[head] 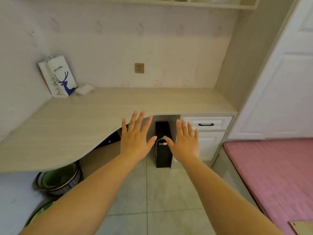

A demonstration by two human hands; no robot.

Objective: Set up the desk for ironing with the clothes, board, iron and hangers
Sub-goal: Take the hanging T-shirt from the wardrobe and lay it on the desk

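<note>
Left hand [135,143] and right hand [184,145] hover spread, holding nothing, before the desk [76,119] bearing a paper bag [58,76].

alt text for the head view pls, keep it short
Two open, empty hands, left hand and right hand, stretch palms down toward a pale wooden desk. At the desk's back left corner stands a paper bag with a blue deer print; a wall socket sits above the desktop.

A bedroom at home, a built-in wooden surface [81,114] by pink wallpaper, a bed with a pink cover [277,175], white drawers [207,123], a tiled floor [157,192]
</note>
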